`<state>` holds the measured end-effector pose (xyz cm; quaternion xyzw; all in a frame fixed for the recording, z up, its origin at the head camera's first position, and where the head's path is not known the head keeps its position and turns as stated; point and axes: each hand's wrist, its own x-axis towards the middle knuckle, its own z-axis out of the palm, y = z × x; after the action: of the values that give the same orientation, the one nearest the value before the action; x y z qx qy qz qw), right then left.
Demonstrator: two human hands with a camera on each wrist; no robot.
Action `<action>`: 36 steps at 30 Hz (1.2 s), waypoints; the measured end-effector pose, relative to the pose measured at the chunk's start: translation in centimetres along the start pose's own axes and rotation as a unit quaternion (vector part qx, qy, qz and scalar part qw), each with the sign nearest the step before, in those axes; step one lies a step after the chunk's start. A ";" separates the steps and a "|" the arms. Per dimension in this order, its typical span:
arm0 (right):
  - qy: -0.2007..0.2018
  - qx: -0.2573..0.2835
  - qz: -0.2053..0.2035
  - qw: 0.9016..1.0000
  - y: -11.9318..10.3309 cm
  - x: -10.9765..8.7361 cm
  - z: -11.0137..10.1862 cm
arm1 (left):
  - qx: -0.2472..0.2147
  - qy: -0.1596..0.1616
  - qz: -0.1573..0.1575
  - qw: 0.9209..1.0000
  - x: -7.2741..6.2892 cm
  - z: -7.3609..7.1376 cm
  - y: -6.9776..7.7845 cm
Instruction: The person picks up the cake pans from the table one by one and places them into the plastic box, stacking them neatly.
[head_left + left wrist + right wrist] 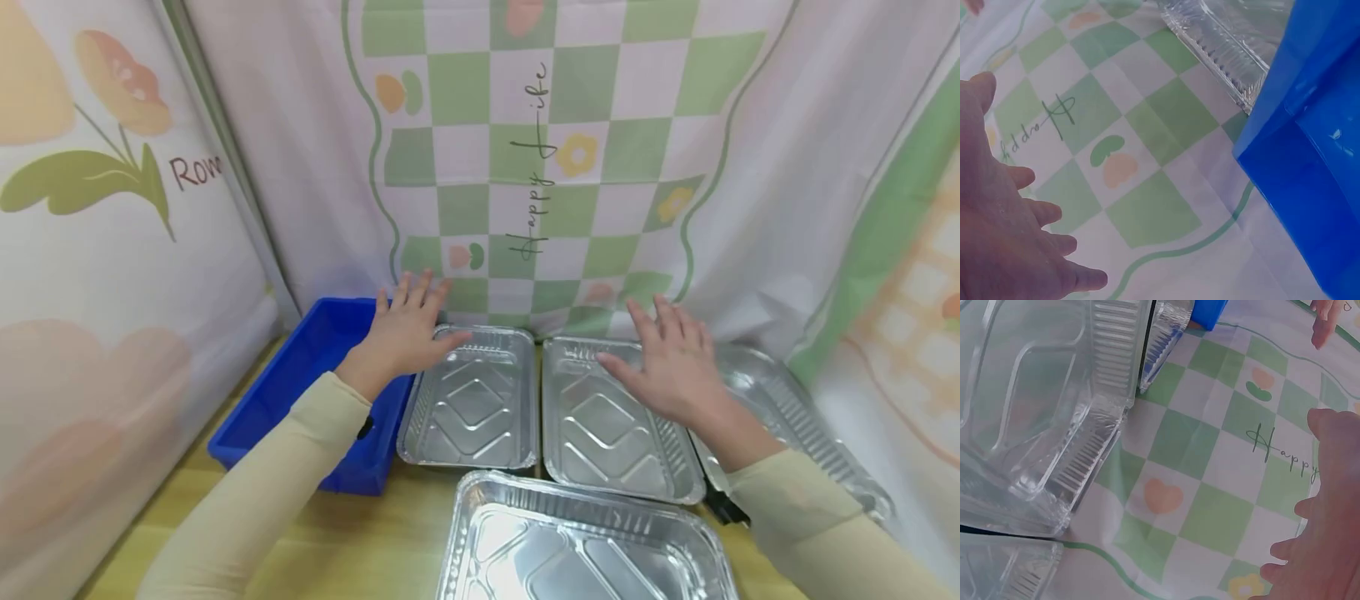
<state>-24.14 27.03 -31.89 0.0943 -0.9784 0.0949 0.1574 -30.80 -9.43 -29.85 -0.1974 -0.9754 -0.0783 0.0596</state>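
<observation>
My left hand [408, 333] is held out with fingers spread, over the gap between a blue plastic bin [258, 408] and a foil tray [472, 408]. Nothing is in its grasp. On the other side, my right hand [671, 367] also has its fingers spread and holds nothing. It overlaps the upper right of a second foil tray [607, 433] in the head view. The left wrist view shows the left hand [1010, 219] beside the patterned cloth, and the right wrist view shows the right hand [1329, 512] much the same.
A third foil tray [585, 558] lies nearest me, and another foil tray [780, 408] stands at far right, partly behind the right forearm. They stand on a wooden table [360, 542]. A checkered cloth [517, 158] hangs behind, with flowered cloth [112, 275] at left.
</observation>
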 end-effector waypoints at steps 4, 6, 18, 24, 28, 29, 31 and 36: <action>-0.001 -0.006 0.002 1.000 0.5 -0.3 -0.2 | -0.002 0.011 -0.001 1.000 -0.4 -0.3 -0.7; -0.002 -0.009 0.000 1.000 0.6 -0.5 -0.3 | -0.001 0.017 -0.002 1.000 -0.6 -0.4 -1.1; -0.008 -0.006 0.010 1.000 1.6 -1.0 -0.8 | -0.009 0.018 -0.017 1.000 -2.1 -1.2 -3.0; -0.012 -0.008 0.021 1.000 2.5 -1.7 -1.1 | -0.013 0.017 -0.021 1.000 -2.4 -1.6 -3.2; -0.010 -0.007 0.027 1.000 3.1 -2.2 -1.3 | -0.010 0.015 -0.020 1.000 -2.4 -1.6 -3.6; -0.008 -0.006 0.028 1.000 3.2 -2.3 -1.3 | -0.010 0.016 -0.021 1.000 -2.4 -1.6 -3.7; -0.006 -0.006 0.031 0.999 3.4 -2.5 -1.4 | -0.011 0.017 -0.021 1.000 -2.4 -1.6 -3.9; 0.003 -0.002 0.030 1.000 3.6 -3.0 -1.8 | -0.015 0.018 -0.020 1.000 -2.6 -1.6 -4.4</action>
<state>-21.60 31.37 -31.79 0.0639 -0.9805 0.0983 0.1575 -30.00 -14.69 -29.19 -0.1777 -0.9765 -0.0976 0.0725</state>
